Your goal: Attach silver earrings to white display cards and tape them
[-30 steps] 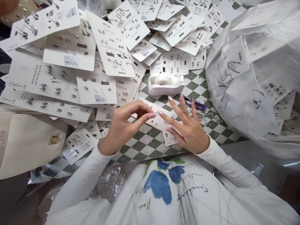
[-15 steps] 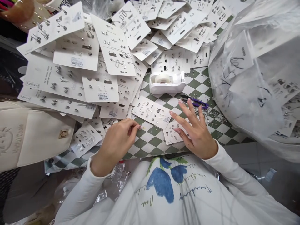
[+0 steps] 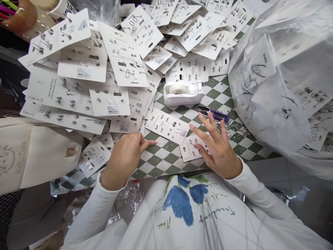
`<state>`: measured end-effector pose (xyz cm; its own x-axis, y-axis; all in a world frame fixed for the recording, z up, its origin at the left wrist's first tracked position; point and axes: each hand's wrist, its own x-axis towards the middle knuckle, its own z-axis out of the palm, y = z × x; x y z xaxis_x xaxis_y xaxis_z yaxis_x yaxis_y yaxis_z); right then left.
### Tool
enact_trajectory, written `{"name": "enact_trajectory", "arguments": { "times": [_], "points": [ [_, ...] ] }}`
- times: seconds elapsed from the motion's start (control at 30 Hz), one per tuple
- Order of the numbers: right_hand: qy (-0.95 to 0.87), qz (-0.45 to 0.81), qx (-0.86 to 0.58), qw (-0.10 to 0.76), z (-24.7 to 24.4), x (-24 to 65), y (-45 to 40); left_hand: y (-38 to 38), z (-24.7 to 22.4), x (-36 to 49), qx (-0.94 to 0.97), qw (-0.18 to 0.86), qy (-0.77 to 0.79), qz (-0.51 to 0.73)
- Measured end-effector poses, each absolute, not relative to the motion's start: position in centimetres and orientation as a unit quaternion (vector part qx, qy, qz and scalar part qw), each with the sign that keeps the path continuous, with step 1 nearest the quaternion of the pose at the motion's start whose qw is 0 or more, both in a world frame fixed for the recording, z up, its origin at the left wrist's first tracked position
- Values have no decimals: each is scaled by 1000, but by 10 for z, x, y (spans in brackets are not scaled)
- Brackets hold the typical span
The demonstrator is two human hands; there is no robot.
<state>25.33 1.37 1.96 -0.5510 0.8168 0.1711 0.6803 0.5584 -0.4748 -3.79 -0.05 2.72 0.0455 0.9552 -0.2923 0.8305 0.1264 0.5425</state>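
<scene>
My left hand [image 3: 126,158] is closed at the table's front edge, its thumb stretched toward a tiny yellowish bit on the checkered cloth [image 3: 166,158]. Whatever its curled fingers hold, if anything, is hidden. Palm down, my right hand [image 3: 217,149] has its fingers spread and nothing in them. It hovers by an earring card [image 3: 166,125] and over the right part of a smaller earring card [image 3: 187,148]. Behind the cards stands a white tape dispenser [image 3: 183,94]. Purple-handled snips [image 3: 220,115] lie just beyond my right fingertips, among small metal studs [image 3: 238,129].
Overlapping earring cards [image 3: 70,86] heap up at the left, and more cards [image 3: 197,33] lie at the back. A cream bag [image 3: 52,156] sits at the left edge. At the right bulges a large clear plastic bag [image 3: 281,104] with cards inside.
My left hand has turned slightly, its index finger curling back while the thumb extends. My right hand stays spread in nearly the same place. The view has shifted a little.
</scene>
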Motion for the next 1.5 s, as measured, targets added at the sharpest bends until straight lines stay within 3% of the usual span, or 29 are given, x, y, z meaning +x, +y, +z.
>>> {"name": "enact_trajectory", "arguments": {
  "times": [0.1,0.27,0.47,0.7,0.87,1.0,1.1,1.2,1.37,1.5],
  "points": [
    [-862,177,-433,193,20,250,15,0,29,-38,645,280,711,9],
    [-868,174,-422,194,21,238,17,-4,23,-31,662,193,721,67],
    [-837,137,-474,237,13,218,24,-8,20,-11,611,114,783,18],
    [-823,153,-520,169,7,196,40,-16,13,17,572,246,747,233],
    [-755,345,-461,313,21,190,45,-16,15,17,538,340,707,309],
    [-766,309,-378,419,37,184,34,-18,24,18,491,429,643,403],
    [-820,251,-316,405,41,184,27,-14,29,23,439,443,632,461],
    [-829,318,-272,371,41,191,26,-6,32,27,417,434,636,482],
    [-672,361,-438,475,42,209,36,1,32,27,411,461,614,492],
    [-573,547,-463,398,41,215,46,-1,28,29,402,497,593,489]
  ]
}}
